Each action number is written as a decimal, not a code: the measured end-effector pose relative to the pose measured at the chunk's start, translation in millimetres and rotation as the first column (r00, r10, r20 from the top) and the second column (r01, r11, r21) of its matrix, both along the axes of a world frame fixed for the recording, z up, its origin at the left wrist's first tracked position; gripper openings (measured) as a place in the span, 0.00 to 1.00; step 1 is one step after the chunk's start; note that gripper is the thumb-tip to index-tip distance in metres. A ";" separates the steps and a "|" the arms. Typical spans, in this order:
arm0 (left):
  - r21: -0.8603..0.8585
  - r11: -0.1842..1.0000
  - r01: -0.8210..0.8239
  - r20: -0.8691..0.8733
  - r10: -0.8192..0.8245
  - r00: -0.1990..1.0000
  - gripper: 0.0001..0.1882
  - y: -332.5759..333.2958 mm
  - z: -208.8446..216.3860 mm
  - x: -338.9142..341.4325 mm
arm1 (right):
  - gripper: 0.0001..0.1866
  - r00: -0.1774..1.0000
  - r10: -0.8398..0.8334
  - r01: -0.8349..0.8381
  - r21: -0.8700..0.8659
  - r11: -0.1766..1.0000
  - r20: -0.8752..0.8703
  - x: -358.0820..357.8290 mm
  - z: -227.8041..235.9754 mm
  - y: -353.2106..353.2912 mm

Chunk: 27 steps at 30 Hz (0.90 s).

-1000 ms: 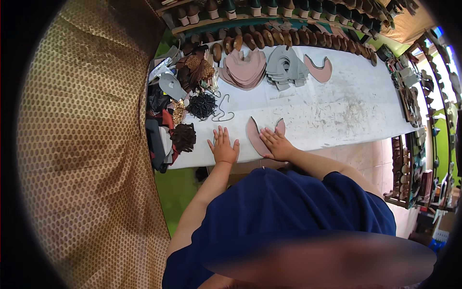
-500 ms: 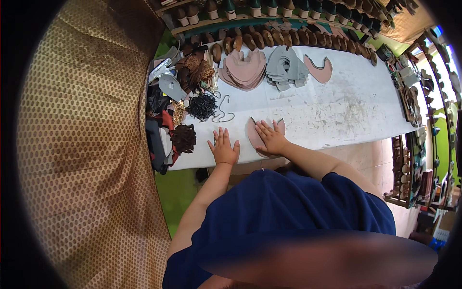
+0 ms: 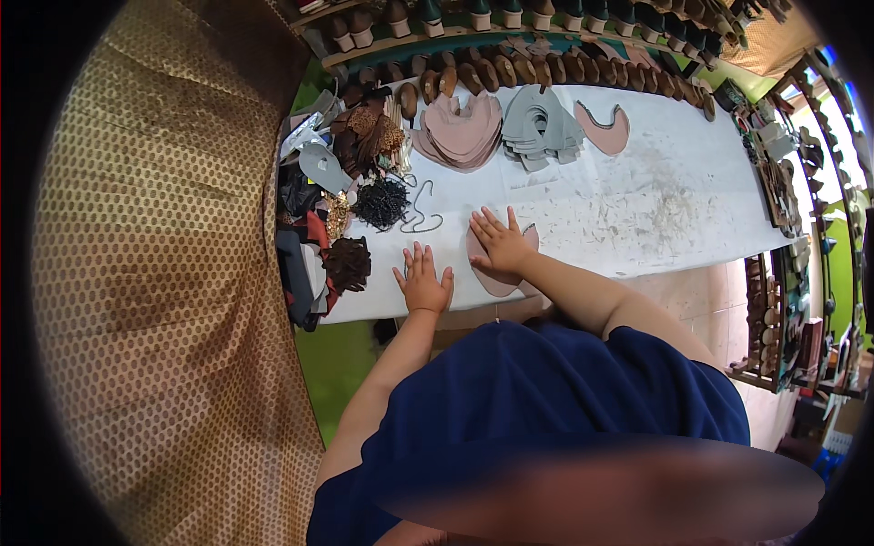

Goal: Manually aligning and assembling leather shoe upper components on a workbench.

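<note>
My right hand (image 3: 503, 246) lies flat with fingers spread on a pink, curved shoe-upper piece (image 3: 497, 281) near the table's front edge, hiding its upper middle. To its left, my left hand (image 3: 424, 279) rests palm down on the white table cover (image 3: 583, 205), fingers apart and nothing held. Beyond the left hand are thin dark cord pieces (image 3: 421, 218) bent into curves, beside a tangled black bundle (image 3: 381, 202). Farther back lie a stack of pink upper pieces (image 3: 458, 130), a stack of grey pieces (image 3: 542, 129) and one pink piece with a dark-edged curve (image 3: 603, 130).
At the table's left end is a heap of brown scraps (image 3: 364, 136), with a dark brown bundle (image 3: 347, 264) nearer. Brown shoe lasts (image 3: 546, 70) line the back edge, below a shelf of shoes (image 3: 510, 16). A patterned gold curtain (image 3: 173, 273) hangs at left; racks (image 3: 765, 318) stand right.
My right hand has slid up and to the left across the pink piece, uncovering more of its lower part. The left hand stays in place.
</note>
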<state>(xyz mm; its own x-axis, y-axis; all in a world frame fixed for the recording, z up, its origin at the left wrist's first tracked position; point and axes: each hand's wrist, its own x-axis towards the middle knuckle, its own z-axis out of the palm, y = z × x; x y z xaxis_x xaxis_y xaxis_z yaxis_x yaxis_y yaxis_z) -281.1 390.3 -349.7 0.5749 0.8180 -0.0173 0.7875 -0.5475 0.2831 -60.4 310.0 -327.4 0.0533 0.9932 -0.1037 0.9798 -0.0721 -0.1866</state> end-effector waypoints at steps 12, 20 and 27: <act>0.004 1.000 -0.003 0.005 0.003 1.000 0.38 0.0 1.1 -0.1 | 0.49 0.997 -0.009 0.008 -0.015 1.000 -0.070 2.3 -4.6 -5.5; -0.005 1.000 0.002 0.002 -0.002 1.000 0.38 -1.5 -1.1 0.5 | 0.51 0.997 0.013 -0.006 0.095 0.995 -0.077 43.5 -28.8 -3.7; -0.009 1.000 -0.005 -0.001 0.005 1.000 0.38 -0.7 -0.2 0.7 | 0.54 0.960 0.026 0.025 0.177 0.984 -0.280 61.5 -34.5 7.4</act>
